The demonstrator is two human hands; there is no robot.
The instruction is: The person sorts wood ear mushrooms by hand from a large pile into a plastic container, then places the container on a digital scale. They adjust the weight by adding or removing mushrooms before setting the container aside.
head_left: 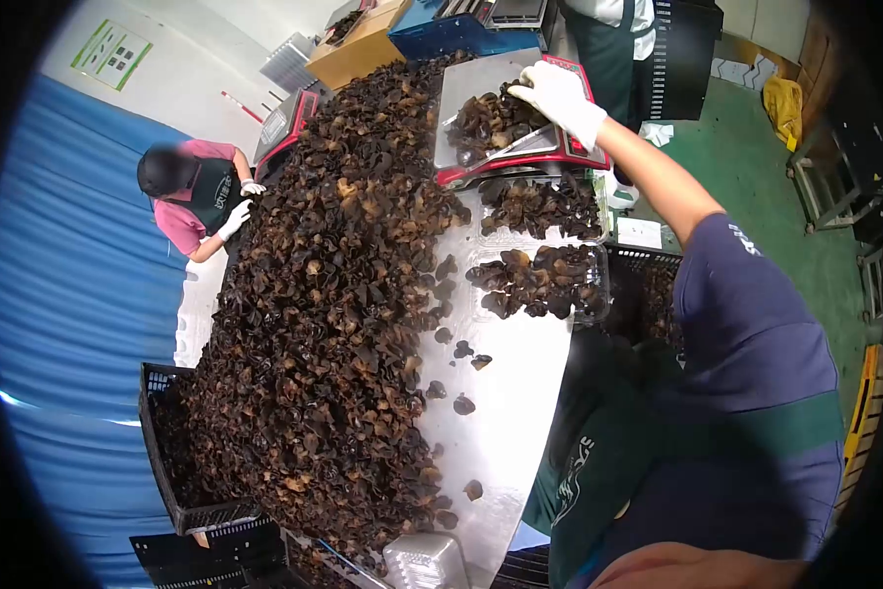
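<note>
My right hand (557,96), in a white glove, reaches over a red-edged weighing scale (451,108). Its fingers are bent together at a piece of wood ear mushroom, above a heap of wood ears (496,128) on the scale; the fingertips are partly hidden. Nearer me on the table, two clear plastic trays filled with wood ears (545,208) (550,280) stand side by side. My left hand is out of view; only bare skin of that arm shows at the bottom edge. A big pile of loose wood ears (314,324) covers the far side of the table.
Across the pile, a co-worker (206,196) in pink sleeves has gloved hands at the heap, beside another scale (284,128). Another person (608,59) stands beyond my scale. Black crates (216,515) flank the table. A clear tray (427,562) sits at the near left end.
</note>
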